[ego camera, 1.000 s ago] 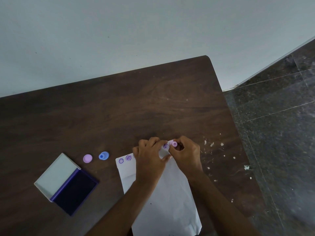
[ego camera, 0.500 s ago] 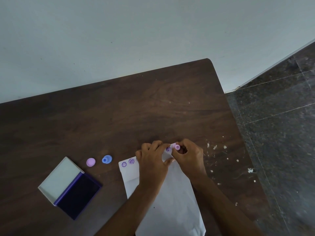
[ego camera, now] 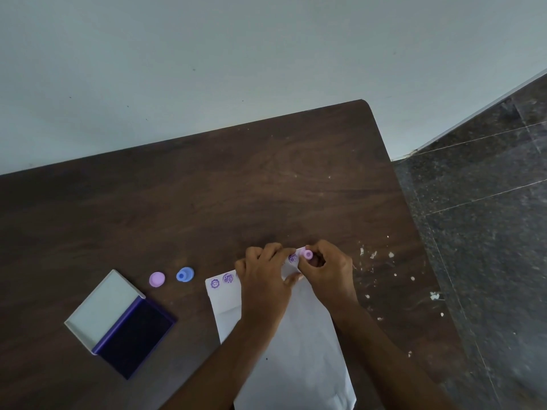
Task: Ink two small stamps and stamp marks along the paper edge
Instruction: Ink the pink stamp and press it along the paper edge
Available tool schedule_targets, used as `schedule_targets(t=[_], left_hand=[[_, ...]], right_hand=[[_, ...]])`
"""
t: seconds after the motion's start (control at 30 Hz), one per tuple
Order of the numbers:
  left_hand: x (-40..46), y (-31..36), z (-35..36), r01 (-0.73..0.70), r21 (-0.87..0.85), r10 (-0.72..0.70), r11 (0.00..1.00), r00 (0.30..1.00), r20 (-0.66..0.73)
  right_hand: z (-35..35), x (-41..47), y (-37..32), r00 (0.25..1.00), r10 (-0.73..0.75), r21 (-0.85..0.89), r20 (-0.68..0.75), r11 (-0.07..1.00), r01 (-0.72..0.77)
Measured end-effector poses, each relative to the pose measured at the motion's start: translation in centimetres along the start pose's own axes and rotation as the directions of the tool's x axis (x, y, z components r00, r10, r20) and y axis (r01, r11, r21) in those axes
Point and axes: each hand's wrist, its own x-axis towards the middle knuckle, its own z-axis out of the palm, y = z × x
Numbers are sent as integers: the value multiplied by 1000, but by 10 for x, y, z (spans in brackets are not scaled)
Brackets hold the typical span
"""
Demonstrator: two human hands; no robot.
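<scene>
Pinching a small pink stamp [ego camera: 307,255] between thumb and fingertips, the right hand [ego camera: 328,269] sets it down at the far right corner of the white paper [ego camera: 296,344], its fingers curled closed around the stamp's little knob; whether its face is fully pressed flat cannot be told from the head view. Just beside it to the left lies a purple stamped mark [ego camera: 293,257], partly covered by the left hand [ego camera: 266,279], which lies palm down on the sheet near its far edge, fingers bent and closed against the paper, grasping nothing but the sheet beneath it. Two more purple marks [ego camera: 221,281] sit side by side at the far left corner of the paper. Left of the paper, apart from it, stand a blue stamp [ego camera: 185,274] and a pink cap [ego camera: 157,279], near each other. Further left and nearer the person lies an open ink pad [ego camera: 136,335], its dark inked face showing, its pale lid [ego camera: 102,309] folded back flat. Everything rests on a dark brown wooden table [ego camera: 236,187] flecked with white specks at its right side, set against a pale wall [ego camera: 207,54], with dark speckled floor [ego camera: 488,232] to the right
</scene>
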Motion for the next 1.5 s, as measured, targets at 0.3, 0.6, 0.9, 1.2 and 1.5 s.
schedule_targets(t=[0.3,0.6,0.9,1.2,1.5], left_hand=[[0,1,-1,36,-2,-36,999,998,56],[2,3,-6,30,23,-32,999,996,85],[-3,1,-13,33,-36,-32,999,999,21],[-7,-1,-50,64,-200,-83,978,993,-89],[-34,-42,-100,127,-125,-147,984,975,-166]], right_hand=[[-13,1,-1,978,209,93,25,973,-210],[-29,-6,-18,897,440,517,27,762,-389],[-21,-14,-32,852,501,688,156,564,-457],[-19,-14,-55,809,512,755,290,396,-522],[-22,-29,-97,698,342,755,629,-57,-653]])
